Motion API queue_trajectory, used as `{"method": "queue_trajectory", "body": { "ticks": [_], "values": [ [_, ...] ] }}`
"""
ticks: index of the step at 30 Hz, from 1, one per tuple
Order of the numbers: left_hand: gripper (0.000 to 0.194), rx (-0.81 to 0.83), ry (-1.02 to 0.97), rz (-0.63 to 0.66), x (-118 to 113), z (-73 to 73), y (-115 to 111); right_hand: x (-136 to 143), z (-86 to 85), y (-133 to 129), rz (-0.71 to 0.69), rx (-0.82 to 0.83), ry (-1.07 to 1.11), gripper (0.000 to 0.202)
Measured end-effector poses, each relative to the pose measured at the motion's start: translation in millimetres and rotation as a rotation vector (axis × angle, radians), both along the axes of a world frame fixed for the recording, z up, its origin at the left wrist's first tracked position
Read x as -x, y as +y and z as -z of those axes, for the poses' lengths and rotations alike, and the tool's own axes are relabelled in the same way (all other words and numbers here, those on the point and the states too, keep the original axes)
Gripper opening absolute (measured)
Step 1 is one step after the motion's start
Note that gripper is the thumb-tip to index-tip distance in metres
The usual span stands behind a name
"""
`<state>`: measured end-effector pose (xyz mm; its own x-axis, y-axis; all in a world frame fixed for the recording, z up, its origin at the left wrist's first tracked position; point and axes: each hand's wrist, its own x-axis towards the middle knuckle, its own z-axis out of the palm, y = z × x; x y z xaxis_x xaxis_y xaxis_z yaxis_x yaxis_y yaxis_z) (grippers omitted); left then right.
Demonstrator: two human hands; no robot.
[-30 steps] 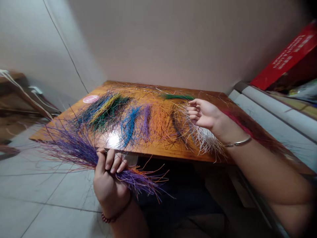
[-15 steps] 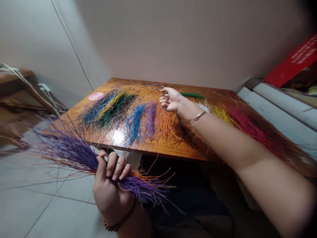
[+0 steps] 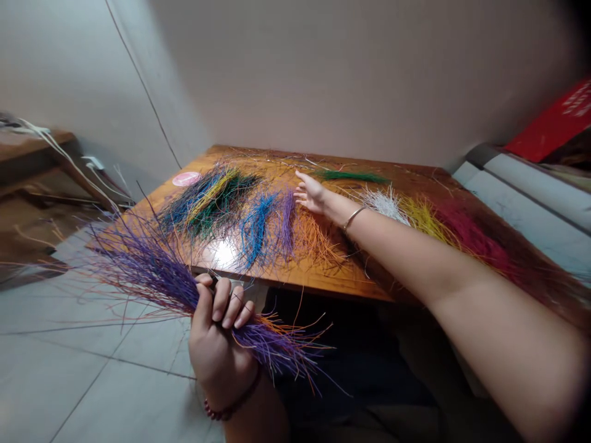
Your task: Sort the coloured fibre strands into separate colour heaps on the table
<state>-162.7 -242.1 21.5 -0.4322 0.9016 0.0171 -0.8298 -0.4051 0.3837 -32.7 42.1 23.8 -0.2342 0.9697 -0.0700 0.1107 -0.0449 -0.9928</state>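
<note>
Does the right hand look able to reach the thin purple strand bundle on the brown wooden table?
Probably yes: the open right hand is beside the thin purple strand bundle, with nothing visibly between.

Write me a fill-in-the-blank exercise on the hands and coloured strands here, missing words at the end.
1. The left hand grips a bundle of mostly ____ strands.
2. A beaded bracelet circles the person's ____ wrist.
3. On the wooden table, the ____ strands lie between the white strands and the red strands.
4. The open hand out over the table is the person's ____ one.

Missing words: purple; left; yellow; right.
</note>
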Motion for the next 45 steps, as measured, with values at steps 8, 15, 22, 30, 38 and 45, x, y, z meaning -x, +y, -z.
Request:
{"method": "queue_trajectory", "body": {
  "ticks": [8,15,22,30,38,45],
  "values": [
    [0.009,-0.015,-0.015,0.072,-3,3.6,5,-11,-8.5,-6,0.262,-0.477,-0.265,0.026],
    [0.012,-0.02,-0.012,0.097,-9,1.9,5,-16,-12.6,-61,0.206,-0.827,-0.576,0.022],
    [0.011,0.005,0.005,0.114,-17,2.8,8,22,-16.0,-48,-0.076,-0.857,-0.987,0.018],
    [0.01,0.022,0.0,0.139,-18,5.3,10,46,-1.5,-31,-0.159,-0.717,-1.116,0.014],
    [0.009,0.024,-0.019,0.115,-12,6.1,12,3,-72.1,-24,0.014,-0.386,-0.309,0.028],
    [0.008,0.02,0.016,0.099,-11,3.2,7,-45,-130.3,-44,0.09,-0.376,-0.095,0.029]
  ]
}}
